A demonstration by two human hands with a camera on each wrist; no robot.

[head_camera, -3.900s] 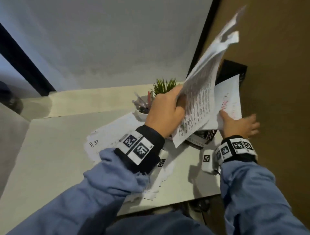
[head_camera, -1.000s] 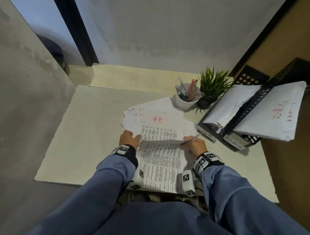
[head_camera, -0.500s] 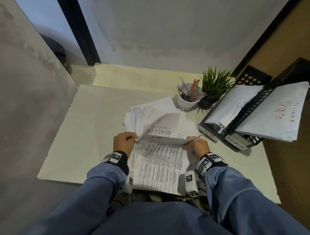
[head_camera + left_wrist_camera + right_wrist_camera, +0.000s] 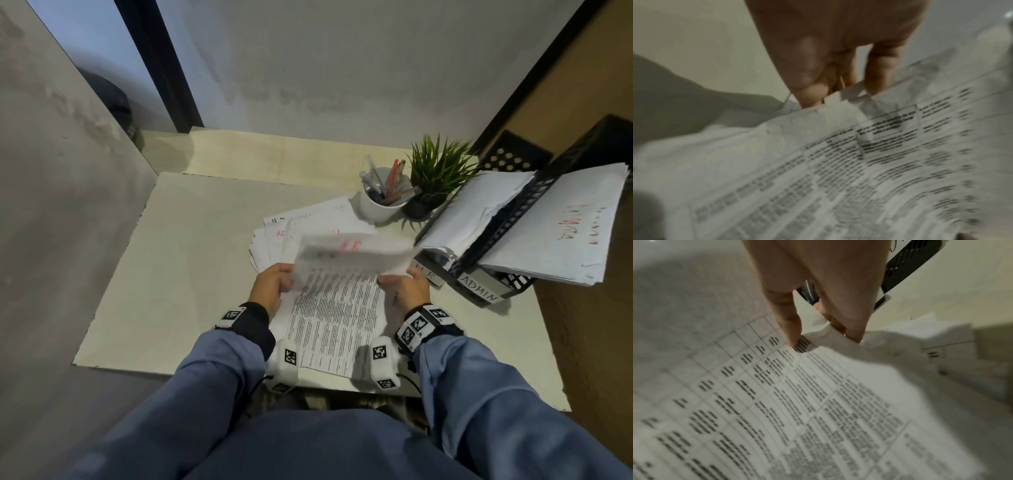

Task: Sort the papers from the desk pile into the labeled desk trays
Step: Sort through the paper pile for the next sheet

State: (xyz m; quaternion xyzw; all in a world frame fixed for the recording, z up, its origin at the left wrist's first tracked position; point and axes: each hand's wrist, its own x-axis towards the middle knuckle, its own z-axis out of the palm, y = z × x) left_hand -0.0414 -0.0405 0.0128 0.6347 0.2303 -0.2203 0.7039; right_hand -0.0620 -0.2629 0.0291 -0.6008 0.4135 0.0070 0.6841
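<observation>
Pale desk (image 4: 191, 260) against a grey wall, brown panel on the right.

Black mesh desk trays (image 4: 513, 219) at the right end of the desk, tilted, two compartments side by side. Front labels read "HR" (image 4: 424, 270) and "ADMIN" (image 4: 479, 291). White sheets (image 4: 476, 209) in the HR compartment; thicker stack (image 4: 561, 229) with red handwriting in the ADMIN compartment, overhanging the front edge.

Desk pile (image 4: 274, 240) fanned out mid-desk, just left of the trays, near a white pen cup (image 4: 376, 205). Red "AD…" and black lettering partly legible on lower sheets.

Printed sheet (image 4: 335, 315) with dense table text held up over the near desk edge, in front of the pile. Top part folded over toward the camera, blurred, red "HR" (image 4: 349, 245) on the flap.

Left hand (image 4: 270, 284) clamped on the sheet's left edge: left wrist view shows thumb and fingers (image 4: 812, 84) pinching the paper corner. Right hand (image 4: 407, 291) clamped on the right edge, same way: thumb (image 4: 789, 321) on the printed side, fingers behind, tray mesh (image 4: 906, 267) visible beyond. Both wrist views motion-blurred; text unreadable.

Small green potted plant (image 4: 435, 171) touching the cup's right side, just behind the trays' front corner. Pens (image 4: 390, 178) upright in the cup.

Blue sleeves, tagged wristbands (image 4: 421, 325) on both wrists.
</observation>
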